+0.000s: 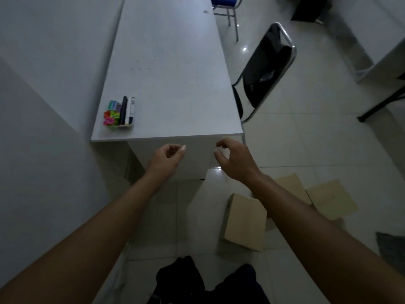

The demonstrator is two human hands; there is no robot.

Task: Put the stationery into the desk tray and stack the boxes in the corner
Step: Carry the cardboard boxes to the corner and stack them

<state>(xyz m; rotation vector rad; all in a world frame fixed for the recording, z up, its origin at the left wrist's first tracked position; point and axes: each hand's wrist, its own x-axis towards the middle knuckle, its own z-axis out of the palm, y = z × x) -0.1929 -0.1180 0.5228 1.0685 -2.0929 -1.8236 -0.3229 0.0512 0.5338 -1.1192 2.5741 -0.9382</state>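
Observation:
A small desk tray point(127, 127) sits on the near left corner of the white desk point(171, 73). It holds dark markers point(128, 110), coloured clips point(110, 118) and a small green item. My left hand point(166, 159) and my right hand point(234, 160) hover in front of the desk's near edge, both with loosely curled fingers and nothing in them. On the floor to the right lie three cardboard boxes: one upright box point(245, 222) nearest me, a second point(289, 185) partly hidden behind my right forearm, and a third point(331, 200) further right.
A black folding chair point(269, 69) stands by the desk's right side. A blue chair point(225, 3) is at the far end. The wall point(43, 106) runs along the desk's left. Another table's black leg point(381, 104) crosses the tiled floor at right. A dark mat point(392, 246) lies at lower right.

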